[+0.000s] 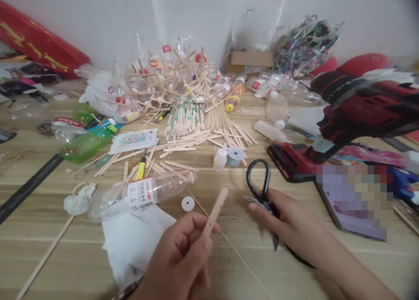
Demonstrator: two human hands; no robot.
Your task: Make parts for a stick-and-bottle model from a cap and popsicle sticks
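My left hand [188, 252] pinches a flat wooden stick [216, 210], which slants up and to the right and has a small dark hole near the fingers. At the right, my right hand [281, 215] is closed around the middle of black-handled scissors [258, 178]; their handle loops point up and the blade tip points down. A thin wooden skewer [240, 258] lies on the table between my hands. Just beyond my left hand sits a white disc [187, 203] with a centre hole. A small white bottle [220, 157] and a spool [235, 156] stand farther back.
Left of my hands, a clear plastic bottle [163, 187] lies by white tissue [131, 239] and a yellow screwdriver [140, 169]. Sticks, skewers and bottles are heaped at the back. A red drill [343, 103] and a phone [353, 204] are at the right.
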